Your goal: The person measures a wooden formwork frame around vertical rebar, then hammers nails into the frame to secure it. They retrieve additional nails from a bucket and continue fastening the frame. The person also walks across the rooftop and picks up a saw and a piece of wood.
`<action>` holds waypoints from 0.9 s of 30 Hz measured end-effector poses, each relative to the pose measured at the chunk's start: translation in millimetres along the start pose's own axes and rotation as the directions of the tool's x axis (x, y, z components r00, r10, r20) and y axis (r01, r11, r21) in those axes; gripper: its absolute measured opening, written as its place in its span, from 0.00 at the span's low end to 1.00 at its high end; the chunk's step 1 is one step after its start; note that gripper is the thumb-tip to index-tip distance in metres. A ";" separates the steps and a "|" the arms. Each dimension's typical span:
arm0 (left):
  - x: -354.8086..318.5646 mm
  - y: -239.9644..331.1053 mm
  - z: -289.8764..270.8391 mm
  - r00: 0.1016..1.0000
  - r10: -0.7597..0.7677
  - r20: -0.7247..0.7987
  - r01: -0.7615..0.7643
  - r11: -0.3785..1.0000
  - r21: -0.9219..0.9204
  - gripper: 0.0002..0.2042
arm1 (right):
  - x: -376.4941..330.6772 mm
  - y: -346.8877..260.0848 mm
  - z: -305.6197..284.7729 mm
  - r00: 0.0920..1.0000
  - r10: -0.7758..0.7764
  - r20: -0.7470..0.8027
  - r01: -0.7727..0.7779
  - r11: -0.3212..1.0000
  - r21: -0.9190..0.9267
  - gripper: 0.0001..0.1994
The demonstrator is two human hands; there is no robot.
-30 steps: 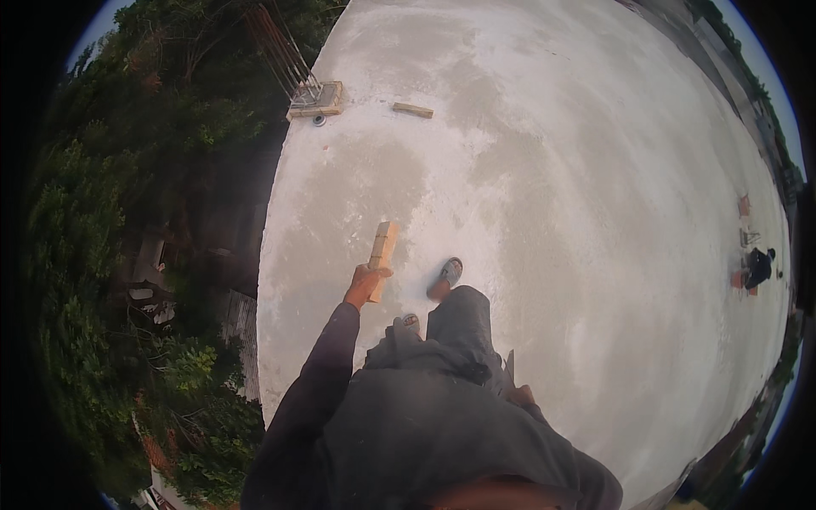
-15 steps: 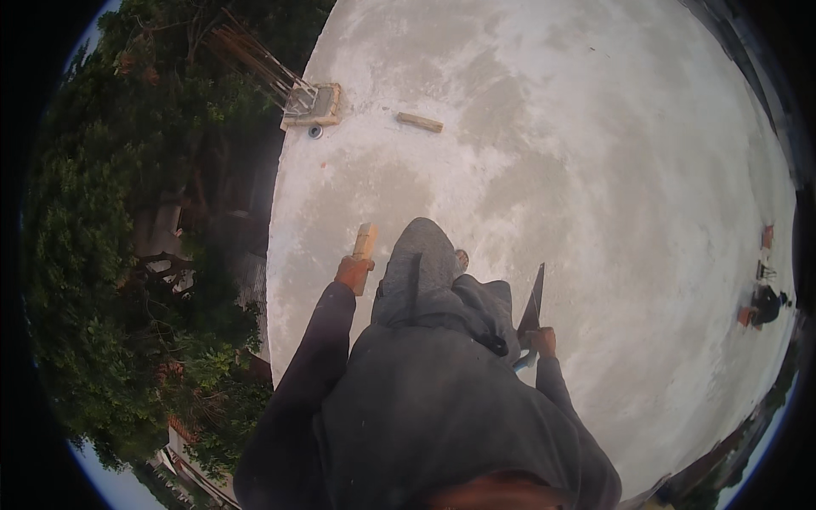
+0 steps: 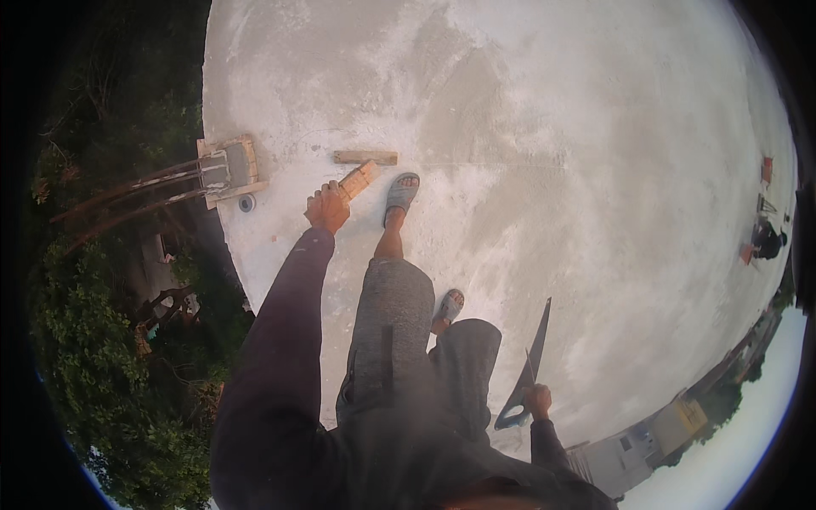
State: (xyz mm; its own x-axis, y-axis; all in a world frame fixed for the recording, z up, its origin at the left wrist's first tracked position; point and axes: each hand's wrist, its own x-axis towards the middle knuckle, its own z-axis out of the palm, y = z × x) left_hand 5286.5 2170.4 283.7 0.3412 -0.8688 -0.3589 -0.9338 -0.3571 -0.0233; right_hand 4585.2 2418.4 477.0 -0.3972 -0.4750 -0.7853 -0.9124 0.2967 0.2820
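My left hand [image 3: 328,207] is closed on a short, light-coloured wooden block [image 3: 359,179] held out in front of me. Past its far end, a second piece of wood [image 3: 354,157] lies on the concrete; the two look close, but I cannot tell whether they touch. At my right side, my right hand [image 3: 537,400] is closed around a handsaw [image 3: 531,357], its dark blade pointing away from me and its blue handle toward my body. A thin light strip shows beside the blade by my fingers; what it is cannot be made out.
A concrete column stub [image 3: 231,172] with wooden formwork and long rebar [image 3: 144,183] stands at the slab's left edge, a grey pipe end [image 3: 246,203] beside it. Trees [image 3: 93,357] lie beyond that edge. My sandalled foot [image 3: 401,194] is forward. Another person [image 3: 769,240] is far right.
My left hand with the wooden block has reached forward, close to the wood on the floor. My foot has stepped forward, and the column stub appears nearer. The handsaw stays in my right hand.
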 end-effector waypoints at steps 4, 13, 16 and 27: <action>194.0 -9.7 96.7 0.987 0.129 0.099 -0.142 0.981 0.135 0.20 | 3.8 -51.6 -14.8 0.952 0.128 0.279 -0.130 0.991 -0.010 0.20; 261.2 -8.5 309.0 0.792 0.577 0.201 -0.591 0.806 0.014 0.26 | 4.2 -110.8 -14.9 0.841 0.393 0.372 -0.363 0.920 -0.150 0.16; 263.7 -15.2 335.1 0.783 0.562 0.266 -0.586 0.810 0.014 0.28 | -2.7 -115.8 -19.1 0.823 0.461 0.333 -0.418 0.887 -0.195 0.17; 305.4 -21.8 72.0 0.941 -0.072 0.331 0.184 0.930 -0.319 0.30 | -22.3 -58.3 -8.6 0.937 0.131 0.324 -0.152 0.987 0.042 0.17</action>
State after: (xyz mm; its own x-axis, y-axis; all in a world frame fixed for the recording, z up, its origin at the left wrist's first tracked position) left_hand 5403.3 1937.5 107.4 0.3528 -0.6780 -0.6448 -0.7713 -0.6009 0.2099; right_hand 4646.4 2404.6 482.9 -0.4593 -0.1375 -0.8776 -0.8362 0.4003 0.3749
